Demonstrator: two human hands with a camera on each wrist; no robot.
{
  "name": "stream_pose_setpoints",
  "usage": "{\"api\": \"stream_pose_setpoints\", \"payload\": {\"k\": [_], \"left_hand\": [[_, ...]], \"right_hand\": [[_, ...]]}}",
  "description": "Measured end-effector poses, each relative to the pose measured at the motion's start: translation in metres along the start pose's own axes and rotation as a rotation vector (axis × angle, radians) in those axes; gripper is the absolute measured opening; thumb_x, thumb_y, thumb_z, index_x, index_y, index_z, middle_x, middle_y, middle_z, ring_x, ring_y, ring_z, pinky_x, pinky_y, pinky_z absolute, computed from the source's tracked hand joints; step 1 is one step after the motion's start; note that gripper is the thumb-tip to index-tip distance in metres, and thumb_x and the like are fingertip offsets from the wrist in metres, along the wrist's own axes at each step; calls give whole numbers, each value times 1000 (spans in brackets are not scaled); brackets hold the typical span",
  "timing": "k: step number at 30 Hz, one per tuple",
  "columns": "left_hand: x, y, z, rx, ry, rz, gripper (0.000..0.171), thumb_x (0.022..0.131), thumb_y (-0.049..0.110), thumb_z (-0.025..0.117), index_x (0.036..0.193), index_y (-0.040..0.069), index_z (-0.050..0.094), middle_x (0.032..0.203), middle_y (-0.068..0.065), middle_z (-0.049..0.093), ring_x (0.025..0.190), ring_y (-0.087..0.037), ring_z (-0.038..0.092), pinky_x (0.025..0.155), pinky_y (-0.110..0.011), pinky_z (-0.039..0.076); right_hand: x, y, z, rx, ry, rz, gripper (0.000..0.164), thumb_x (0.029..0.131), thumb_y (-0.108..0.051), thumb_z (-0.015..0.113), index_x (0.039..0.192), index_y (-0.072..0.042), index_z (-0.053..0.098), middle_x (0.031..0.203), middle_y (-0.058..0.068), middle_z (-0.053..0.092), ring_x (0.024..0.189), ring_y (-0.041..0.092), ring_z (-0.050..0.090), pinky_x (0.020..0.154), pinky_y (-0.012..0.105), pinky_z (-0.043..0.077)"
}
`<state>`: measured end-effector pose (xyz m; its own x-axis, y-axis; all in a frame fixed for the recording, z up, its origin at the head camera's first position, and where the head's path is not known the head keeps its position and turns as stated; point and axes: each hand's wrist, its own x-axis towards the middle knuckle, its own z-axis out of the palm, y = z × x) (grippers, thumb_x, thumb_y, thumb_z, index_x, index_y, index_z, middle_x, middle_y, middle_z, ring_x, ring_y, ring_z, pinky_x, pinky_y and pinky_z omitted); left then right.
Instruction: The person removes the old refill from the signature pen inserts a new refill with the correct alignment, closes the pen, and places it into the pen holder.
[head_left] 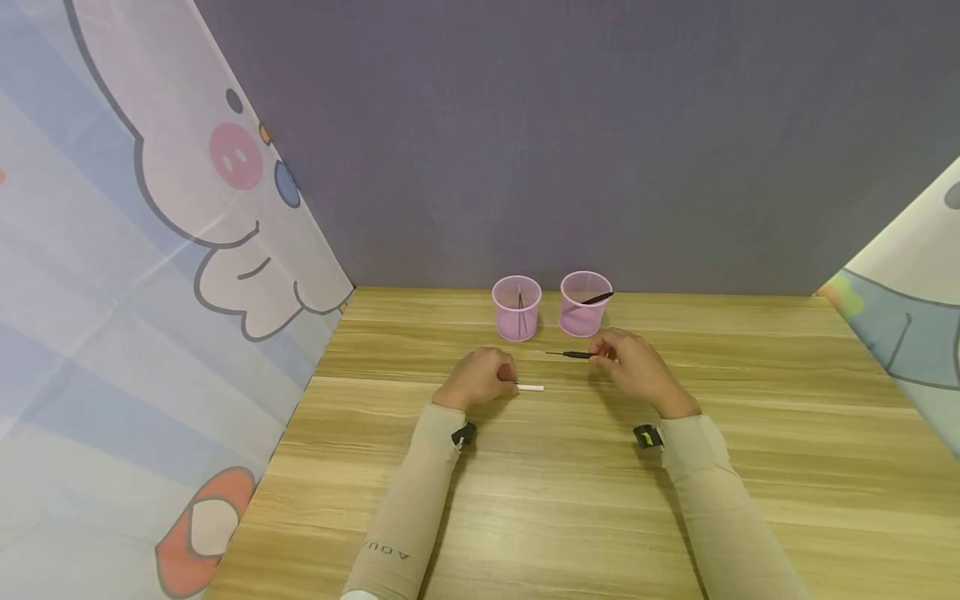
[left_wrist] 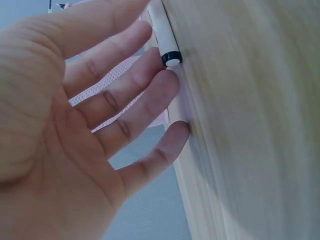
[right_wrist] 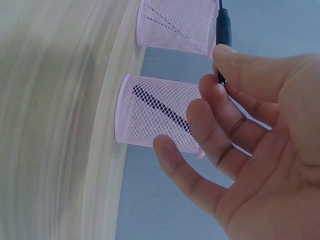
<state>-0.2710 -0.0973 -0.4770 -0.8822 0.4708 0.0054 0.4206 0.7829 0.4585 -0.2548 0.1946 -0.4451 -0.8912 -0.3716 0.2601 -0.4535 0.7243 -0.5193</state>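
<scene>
My left hand (head_left: 480,377) is low over the wooden table with its thumb and fingertips at a white pen (head_left: 531,387). The pen's end with a black band (left_wrist: 171,58) shows beside the fingers in the left wrist view. Between thumb and index finger, my right hand (head_left: 632,362) pinches a slim black screwdriver (head_left: 576,355) by the end of its handle. Its thin shaft points left in the head view. Behind the hands stand a left pink mesh cup (head_left: 504,323) and a right pink mesh cup (head_left: 573,323), side by side.
Thin dark prongs (head_left: 521,310) stand in the left cup. A black stick-like item (head_left: 597,298) leans in the right cup, its end over the rim. A grey wall (head_left: 570,150) rises behind the table (head_left: 555,500), with a cartoon-print sheet (head_left: 172,275) at the left.
</scene>
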Motion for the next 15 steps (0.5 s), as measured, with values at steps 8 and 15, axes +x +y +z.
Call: {"api": "stream_pose_setpoints", "payload": {"k": [8, 15], "left_hand": [[2, 5, -5, 2, 111, 45, 10, 92, 23, 78, 98, 16, 76, 83, 6, 67, 75, -9, 59, 68, -25, 49], [2, 13, -10, -51, 214, 103, 11, 93, 20, 76, 101, 13, 75, 86, 2, 70, 77, -10, 62, 68, -25, 51]], "right_hand": [[-1, -2, 0, 1, -3, 1, 6, 92, -4, 73, 95, -7, 67, 87, 6, 67, 80, 19, 61, 73, 34, 49], [-1, -3, 0, 1, -3, -14, 5, 93, -5, 72, 96, -6, 68, 89, 6, 68, 81, 19, 62, 73, 34, 50]]}}
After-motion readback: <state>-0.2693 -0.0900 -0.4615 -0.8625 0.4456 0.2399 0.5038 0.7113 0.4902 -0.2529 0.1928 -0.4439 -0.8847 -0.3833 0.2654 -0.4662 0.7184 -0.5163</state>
